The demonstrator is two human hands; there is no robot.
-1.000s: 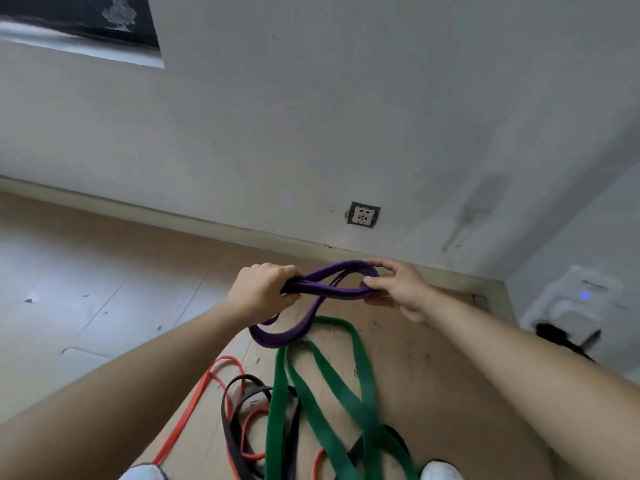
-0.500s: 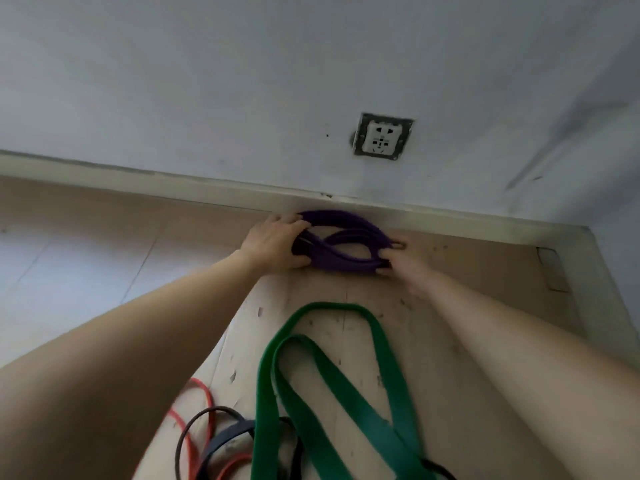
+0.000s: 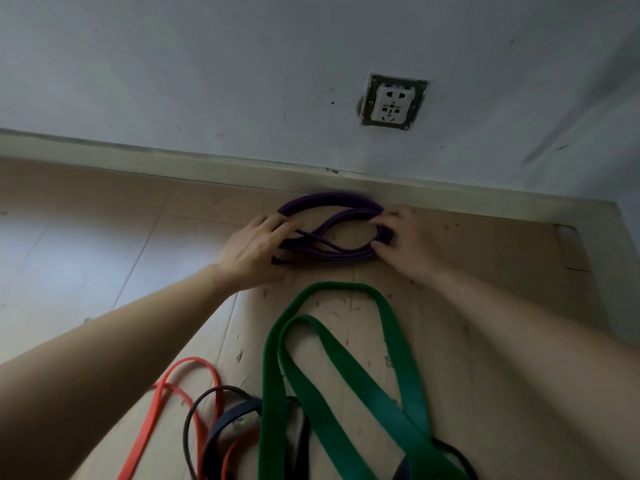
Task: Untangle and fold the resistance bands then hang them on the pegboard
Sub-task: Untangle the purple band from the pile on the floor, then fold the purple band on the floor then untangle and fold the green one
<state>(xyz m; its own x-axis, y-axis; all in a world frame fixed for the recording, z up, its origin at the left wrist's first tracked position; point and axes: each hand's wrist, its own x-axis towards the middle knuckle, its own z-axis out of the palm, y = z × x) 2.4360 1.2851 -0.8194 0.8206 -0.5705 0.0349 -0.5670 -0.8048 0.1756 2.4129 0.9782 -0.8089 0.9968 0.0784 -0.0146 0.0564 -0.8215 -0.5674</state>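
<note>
Purple band (image 3: 332,200) folded at floor's (image 3: 485,271) far edge, left hand (image 3: 252,247) pressing, right hand (image 3: 405,237) pinching it; green (image 3: 273,375), red (image 3: 152,414), black (image 3: 232,415) still tangled, nothing hung.

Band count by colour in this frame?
Purple band: 1
Green band: 1
Red band: 1
Black band: 1 at least; tangled, can't separate further
Total: 4 at least

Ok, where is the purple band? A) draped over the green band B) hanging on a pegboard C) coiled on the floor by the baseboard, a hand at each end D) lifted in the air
C: the purple band lies coiled on the floor beside the baseboard, left hand and right hand at its ends.
</note>
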